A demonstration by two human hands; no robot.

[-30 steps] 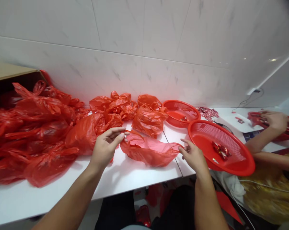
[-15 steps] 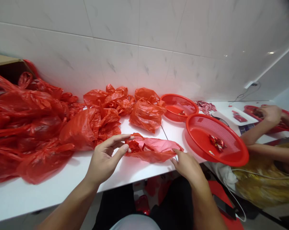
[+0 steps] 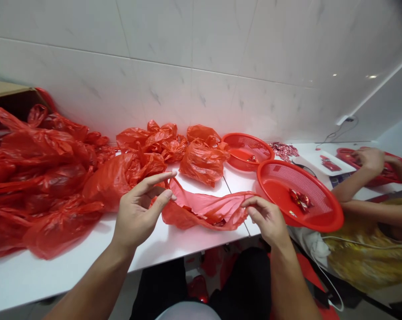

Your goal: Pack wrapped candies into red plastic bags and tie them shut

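A red plastic bag (image 3: 205,209) lies on the white table (image 3: 174,242) between my hands, its mouth stretched wide. My left hand (image 3: 137,211) pinches the bag's left handle with thumb and forefinger, the other fingers extended. My right hand (image 3: 269,218) pinches the bag's right edge. Small red wrapped items show inside the bag. A red mesh basket (image 3: 299,198) with a few red foil candies sits just right of my right hand.
Many filled red bags (image 3: 50,173) pile up on the left and at the back by the tiled wall. A second red basket (image 3: 249,151) stands behind. Another person's arms (image 3: 364,178) work at the far right beside a further red basket.
Both hands lifted and pulled apart, opening the bag's mouth wider. The left hand's grip shifted to the handle.
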